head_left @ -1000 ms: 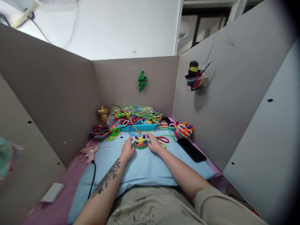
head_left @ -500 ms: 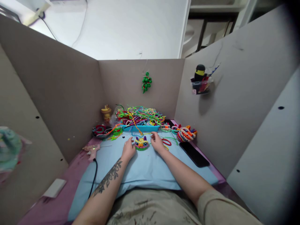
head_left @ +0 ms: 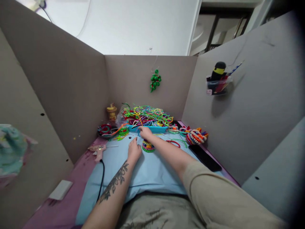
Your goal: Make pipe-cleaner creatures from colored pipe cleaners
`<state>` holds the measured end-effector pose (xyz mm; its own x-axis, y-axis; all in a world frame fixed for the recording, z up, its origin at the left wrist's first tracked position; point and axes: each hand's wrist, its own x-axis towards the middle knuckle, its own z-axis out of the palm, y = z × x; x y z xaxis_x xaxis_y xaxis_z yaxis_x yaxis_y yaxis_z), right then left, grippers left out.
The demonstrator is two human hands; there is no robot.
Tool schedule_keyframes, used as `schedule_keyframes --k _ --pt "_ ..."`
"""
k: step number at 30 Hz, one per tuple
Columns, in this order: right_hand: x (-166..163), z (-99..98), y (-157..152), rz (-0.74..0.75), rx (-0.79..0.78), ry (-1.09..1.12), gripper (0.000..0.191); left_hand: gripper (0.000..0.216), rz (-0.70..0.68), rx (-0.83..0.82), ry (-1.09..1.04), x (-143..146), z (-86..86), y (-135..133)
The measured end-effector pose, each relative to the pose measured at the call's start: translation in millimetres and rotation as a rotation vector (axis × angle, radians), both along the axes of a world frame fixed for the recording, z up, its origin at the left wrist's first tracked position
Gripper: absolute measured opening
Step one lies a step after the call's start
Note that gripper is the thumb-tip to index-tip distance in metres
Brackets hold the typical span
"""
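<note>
The left forearm (head_left: 114,186), tattooed, extends forward over the blue cloth (head_left: 154,173); the right forearm (head_left: 170,151) slants inward. The left hand (head_left: 134,150), fingers loosely bent, lies just beside the multicoloured woven piece (head_left: 148,148) on the cloth. The right hand (head_left: 145,133), partly masking this piece, is near the blue tray (head_left: 159,129) of cords (head_left: 152,114). The hands are apart; whether either grips anything cannot be told.

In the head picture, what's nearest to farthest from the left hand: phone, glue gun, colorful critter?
1. Colorful critter: just right of the left hand.
2. Glue gun: over on the left.
3. Phone: far right.
</note>
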<state>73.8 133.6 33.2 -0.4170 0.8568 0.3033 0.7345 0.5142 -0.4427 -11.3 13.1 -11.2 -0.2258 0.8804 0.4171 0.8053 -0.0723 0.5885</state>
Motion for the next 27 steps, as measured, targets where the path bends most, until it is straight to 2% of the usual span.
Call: schedule_keyframes --k 3,7,11,13,15,17,19,20,24,27 --pt "-17 -4.2 16 -0.056 -0.098 -0.081 0.047 0.05 0.029 0.001 -0.021 -1 0.6 0" --pt "-32 -9.6 25 -0.046 -0.165 -0.144 0.058 0.049 0.027 0.021 -0.051 2 3.2 -3" --pt "-37 -8.3 22 0.02 -0.157 -0.151 0.045 0.048 0.023 0.045 -0.079 4 6.8 -8" --pt "-34 -4.0 19 0.072 -0.096 -0.118 0.032 0.048 0.021 0.049 -0.084 4 7.7 -10" --pt "-28 2.8 20 0.036 0.035 -0.028 0.025 0.048 0.018 0.051 -0.093 4 7.7 -10" --pt "-23 11.8 26 -0.129 0.169 0.093 0.031 0.048 0.012 0.051 -0.107 4 6.9 -10" --pt "-23 21.2 35 -0.268 0.224 0.139 0.035 0.048 0.005 0.048 -0.12 5 5.7 -9" --pt "-24 25.4 40 -0.261 0.236 0.106 0.034 0.048 0.001 0.049 -0.123 5 5.2 -9" --pt "-37 33.3 58 -0.068 0.184 -0.164 0.029 0.048 -0.022 0.059 -0.124 5 3.5 -12" --pt "-44 31.6 64 -0.077 0.14 -0.217 0.025 0.047 -0.042 0.064 -0.119 5 2.4 -14"
